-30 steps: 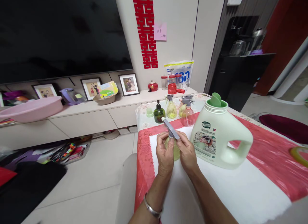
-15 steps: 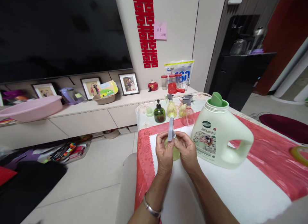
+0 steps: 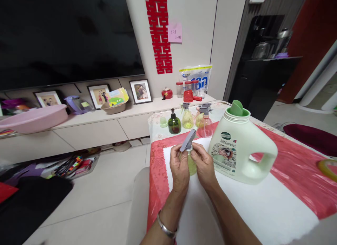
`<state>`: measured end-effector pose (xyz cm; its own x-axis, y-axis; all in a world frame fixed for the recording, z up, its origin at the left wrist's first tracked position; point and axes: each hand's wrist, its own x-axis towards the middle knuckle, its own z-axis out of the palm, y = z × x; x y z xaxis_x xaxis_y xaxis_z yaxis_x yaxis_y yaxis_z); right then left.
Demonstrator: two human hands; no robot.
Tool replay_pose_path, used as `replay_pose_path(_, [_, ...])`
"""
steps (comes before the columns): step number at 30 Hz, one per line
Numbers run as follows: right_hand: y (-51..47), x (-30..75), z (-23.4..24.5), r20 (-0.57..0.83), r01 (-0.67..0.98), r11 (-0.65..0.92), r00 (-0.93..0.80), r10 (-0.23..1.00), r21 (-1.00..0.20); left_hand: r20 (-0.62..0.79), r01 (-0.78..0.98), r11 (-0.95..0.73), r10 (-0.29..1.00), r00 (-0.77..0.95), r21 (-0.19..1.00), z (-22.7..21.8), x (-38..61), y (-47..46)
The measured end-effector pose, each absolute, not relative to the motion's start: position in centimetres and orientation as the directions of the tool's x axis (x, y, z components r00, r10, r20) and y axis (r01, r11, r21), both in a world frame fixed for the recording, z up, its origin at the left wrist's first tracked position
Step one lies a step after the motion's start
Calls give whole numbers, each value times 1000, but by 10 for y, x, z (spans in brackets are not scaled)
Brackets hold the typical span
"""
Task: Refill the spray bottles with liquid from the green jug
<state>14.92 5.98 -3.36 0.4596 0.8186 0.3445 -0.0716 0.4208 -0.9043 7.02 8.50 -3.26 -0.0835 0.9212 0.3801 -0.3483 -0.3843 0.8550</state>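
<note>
Between my two hands stands a yellow-green spray bottle (image 3: pixel 192 166) with a grey trigger head (image 3: pixel 188 140) on its neck. My left hand (image 3: pixel 179 169) is closed at the neck from the left, its thumb and fingers just under the trigger head. From the right, my right hand (image 3: pixel 204 166) grips the neck, thumb and fingertips near the collar. Much of the bottle's body is hidden behind the hands. Right of them is a large pale green detergent jug (image 3: pixel 242 150) with a green spout piece (image 3: pixel 236 108) in its mouth.
Behind my hands stand a dark green pump bottle (image 3: pixel 174 123), a yellow spray bottle (image 3: pixel 187 118), a pink-tinted spray bottle (image 3: pixel 205 127) and a small green cap (image 3: pixel 163 122). A white sheet (image 3: pixel 263 206) covers the red tablecloth (image 3: pixel 159 171). A tape roll (image 3: pixel 328 169) lies far right.
The grey trigger head has turned on the neck, from pointing nearly straight ahead to a slant from lower left to upper right. Both hands stay around the neck, with slight finger shifts.
</note>
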Motion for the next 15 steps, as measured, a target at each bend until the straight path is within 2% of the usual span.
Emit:
replay_pose_path(6, [62, 143, -37, 294, -161, 415, 488, 822, -895, 367, -357, -336, 930, 20, 871, -34, 67, 84])
replay_pose_path(9, [64, 142, -39, 286, -176, 419, 499, 818, -891, 388, -349, -358, 921, 18, 866, -35, 67, 86])
replay_pose_path(15, [58, 147, -38, 310, -154, 407, 430, 848, -900, 334, -375, -309, 943, 2, 874, -39, 69, 91])
